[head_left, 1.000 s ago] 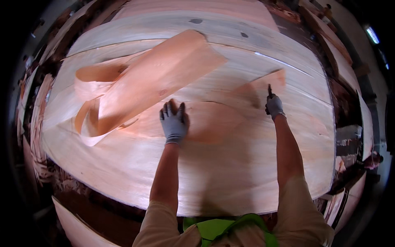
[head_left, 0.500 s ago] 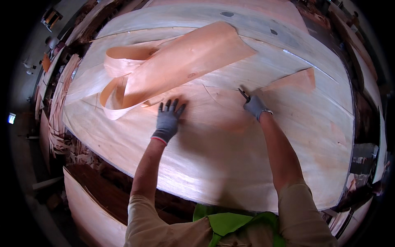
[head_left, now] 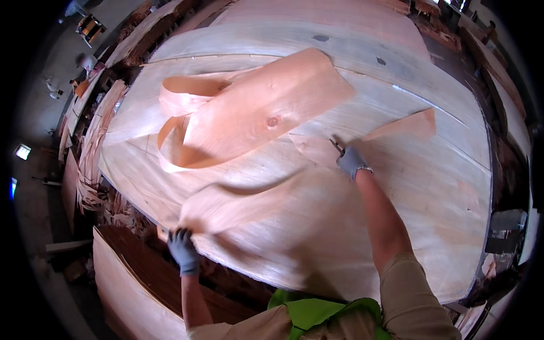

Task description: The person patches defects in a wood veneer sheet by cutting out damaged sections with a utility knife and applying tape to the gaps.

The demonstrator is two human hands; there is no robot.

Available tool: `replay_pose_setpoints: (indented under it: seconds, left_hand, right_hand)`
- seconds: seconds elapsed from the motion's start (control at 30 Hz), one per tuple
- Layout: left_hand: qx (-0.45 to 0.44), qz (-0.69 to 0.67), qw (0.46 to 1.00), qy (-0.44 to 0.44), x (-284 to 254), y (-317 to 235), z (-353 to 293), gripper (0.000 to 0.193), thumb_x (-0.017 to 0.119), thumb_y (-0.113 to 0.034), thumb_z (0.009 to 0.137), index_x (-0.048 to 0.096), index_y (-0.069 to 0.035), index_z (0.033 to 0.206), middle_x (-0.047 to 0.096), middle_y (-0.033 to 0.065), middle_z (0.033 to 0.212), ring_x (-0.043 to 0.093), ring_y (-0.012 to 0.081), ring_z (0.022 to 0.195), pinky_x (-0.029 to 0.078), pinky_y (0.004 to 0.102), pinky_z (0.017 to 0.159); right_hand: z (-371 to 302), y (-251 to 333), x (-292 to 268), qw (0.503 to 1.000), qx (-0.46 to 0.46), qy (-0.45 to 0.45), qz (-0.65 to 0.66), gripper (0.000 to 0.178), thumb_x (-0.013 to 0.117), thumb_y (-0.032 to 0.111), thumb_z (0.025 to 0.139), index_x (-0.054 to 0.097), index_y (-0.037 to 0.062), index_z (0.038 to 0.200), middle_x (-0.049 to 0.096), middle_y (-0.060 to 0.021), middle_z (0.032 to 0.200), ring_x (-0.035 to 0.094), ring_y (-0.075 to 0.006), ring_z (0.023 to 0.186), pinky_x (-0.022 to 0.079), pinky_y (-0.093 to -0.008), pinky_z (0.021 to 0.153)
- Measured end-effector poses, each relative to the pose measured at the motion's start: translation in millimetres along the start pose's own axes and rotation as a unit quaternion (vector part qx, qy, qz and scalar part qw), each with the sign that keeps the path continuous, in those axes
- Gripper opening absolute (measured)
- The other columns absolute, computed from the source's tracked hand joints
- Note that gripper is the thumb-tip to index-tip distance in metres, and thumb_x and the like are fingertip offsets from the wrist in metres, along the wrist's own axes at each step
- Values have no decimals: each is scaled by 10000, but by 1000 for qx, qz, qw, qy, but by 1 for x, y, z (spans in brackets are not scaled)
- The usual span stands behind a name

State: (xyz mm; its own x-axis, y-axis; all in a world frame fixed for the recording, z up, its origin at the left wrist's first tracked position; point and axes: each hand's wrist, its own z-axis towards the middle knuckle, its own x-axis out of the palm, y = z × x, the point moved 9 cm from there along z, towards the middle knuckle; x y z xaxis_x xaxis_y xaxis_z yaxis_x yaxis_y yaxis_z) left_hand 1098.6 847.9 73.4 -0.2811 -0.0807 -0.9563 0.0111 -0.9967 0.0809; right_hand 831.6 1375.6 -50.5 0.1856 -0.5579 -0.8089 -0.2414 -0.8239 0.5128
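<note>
Veneer sheet [head_left: 266,221] lies flat on the desk [head_left: 442,226], thin, floppy and probably easy to crack, so I'd grip the edges. Left hand [head_left: 182,249] pinches its near-left corner; right hand [head_left: 351,161] is closed around a small tool [head_left: 336,145].

This is a woodworking shop, the kind that handles veneer. A broad stack of thin, pale wood sheets [head_left: 317,238] fills the middle of the room like a table, its grain running in long streaks. On top lies a curled pinkish sheet [head_left: 255,113] with a knot in it, folded over on itself. More sheets [head_left: 122,294] are piled lower at the near left, and ragged strips and scraps [head_left: 93,158] are heaped along the left edge. Further stacks [head_left: 317,14] stretch away behind. The person wears grey work gloves [head_left: 182,249] and a bright green vest [head_left: 317,314]. The concrete floor [head_left: 39,119] at the left looks dusty and cluttered.
</note>
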Motion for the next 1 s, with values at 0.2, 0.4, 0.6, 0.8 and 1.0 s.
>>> replay_pose_setpoints:
  seconds: [0.2,0.4,0.6,0.8,1.0]
  left_hand:
    - [-101,-16,981,-164,-49,18,17,374,469,-28,792,570,-57,1151,525,191,1233,474,373,1126,379,456,952]
    - [117,-7,992,-51,57,-186,202,570,512,-174,820,384,-139,1374,314,182,1421,321,384,1279,218,511,1063]
    - [34,1,998,50,129,-169,285,295,478,-149,832,559,-138,1116,593,139,1094,596,288,961,454,425,806]
    - [-17,-113,993,-5,58,-142,294,302,553,-77,744,611,-139,1034,662,116,890,641,306,765,499,428,672]
    - [51,-144,981,-119,-20,-114,220,444,549,-4,682,602,-97,1113,642,102,1056,616,245,932,467,368,770]
  right_hand:
    - [3,-7,1,1000,20,3,18,243,610,189,704,613,-15,838,636,-251,808,639,-367,785,496,-415,683]
    - [-1,1,-5,1000,7,-1,13,288,646,210,669,611,-17,842,648,-227,797,649,-343,762,496,-406,659]
    - [-10,12,-8,999,7,16,40,341,672,229,655,614,-19,882,649,-227,795,655,-326,770,505,-388,670]
    - [-1,-13,-6,994,3,-12,112,401,677,346,745,609,-12,911,671,-150,794,595,-223,596,478,-344,551]
    - [-65,73,-57,733,15,-15,680,489,575,520,846,539,80,1057,610,-63,1017,368,-74,443,282,-237,395]
